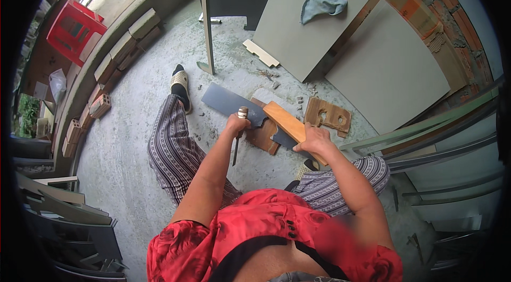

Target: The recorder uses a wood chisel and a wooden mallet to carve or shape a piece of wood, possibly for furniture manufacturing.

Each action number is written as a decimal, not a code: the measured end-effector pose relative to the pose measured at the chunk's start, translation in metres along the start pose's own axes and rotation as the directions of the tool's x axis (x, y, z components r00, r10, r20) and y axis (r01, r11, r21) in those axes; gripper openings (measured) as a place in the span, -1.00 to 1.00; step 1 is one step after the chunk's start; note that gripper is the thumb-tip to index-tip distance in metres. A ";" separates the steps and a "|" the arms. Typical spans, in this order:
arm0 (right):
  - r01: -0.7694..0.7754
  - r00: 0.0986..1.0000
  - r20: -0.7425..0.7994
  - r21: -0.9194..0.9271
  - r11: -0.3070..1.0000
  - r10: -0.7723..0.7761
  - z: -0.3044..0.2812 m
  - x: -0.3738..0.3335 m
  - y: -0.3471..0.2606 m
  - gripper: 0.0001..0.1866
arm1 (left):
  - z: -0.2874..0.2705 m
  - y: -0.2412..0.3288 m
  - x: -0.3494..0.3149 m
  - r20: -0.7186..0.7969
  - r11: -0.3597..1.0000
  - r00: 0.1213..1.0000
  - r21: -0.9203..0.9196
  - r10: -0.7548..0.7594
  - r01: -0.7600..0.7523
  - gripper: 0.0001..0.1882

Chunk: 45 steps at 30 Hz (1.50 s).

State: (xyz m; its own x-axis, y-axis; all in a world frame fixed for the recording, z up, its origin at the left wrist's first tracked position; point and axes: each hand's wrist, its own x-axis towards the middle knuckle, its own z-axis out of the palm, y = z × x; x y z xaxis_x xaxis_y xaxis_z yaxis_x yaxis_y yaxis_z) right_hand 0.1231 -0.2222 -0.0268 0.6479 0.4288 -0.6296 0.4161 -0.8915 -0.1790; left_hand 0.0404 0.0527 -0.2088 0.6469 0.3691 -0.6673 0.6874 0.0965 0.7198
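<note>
My left hand (236, 124) is closed around the handle of a chisel (235, 150), its metal-banded handle end up and its blade pointing down toward me. In my right hand (316, 141) is the near end of a thick, light-brown wooden block (285, 118), which slants away to the left. Beneath it lies a dark grey board (228, 103) with a ragged, broken edge, resting partly on a brown wooden board (264, 140). Another dark grey piece (284, 137) shows between the wooden block and the brown board.
A brown board with ragged holes (330, 115) lies to the right. Large pale panels (391, 69) lean at the back right, with a blue cloth (322, 4) on one. Metal strips (442, 149) stand at the right. A red plastic stool (75, 30) and bricks (99, 105) are at the left.
</note>
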 end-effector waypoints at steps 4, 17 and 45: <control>0.018 1.000 -0.024 -0.005 1.000 -0.018 0.008 0.001 0.009 -0.06 | 0.012 0.020 -0.014 -0.122 0.956 0.991 0.291 0.061 -0.024 -0.64; 0.006 1.000 -0.018 -0.074 0.997 -0.007 0.014 0.001 0.000 -0.01 | 0.012 0.102 -0.070 -0.061 0.903 0.915 0.204 0.398 -0.379 -0.51; -0.007 1.000 -0.027 -0.086 0.996 0.005 0.015 0.006 0.008 0.03 | 0.004 0.108 -0.086 0.052 0.857 0.860 0.068 0.508 -0.510 -0.63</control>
State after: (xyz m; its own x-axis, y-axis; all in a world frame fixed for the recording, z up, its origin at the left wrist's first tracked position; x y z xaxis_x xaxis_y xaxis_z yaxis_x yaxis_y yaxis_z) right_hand 0.1201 -0.2288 -0.0432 0.6670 0.4284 -0.6096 0.4650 -0.8786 -0.1086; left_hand 0.0603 0.0279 -0.0745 0.9224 0.3185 -0.2185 0.2820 -0.1687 0.9445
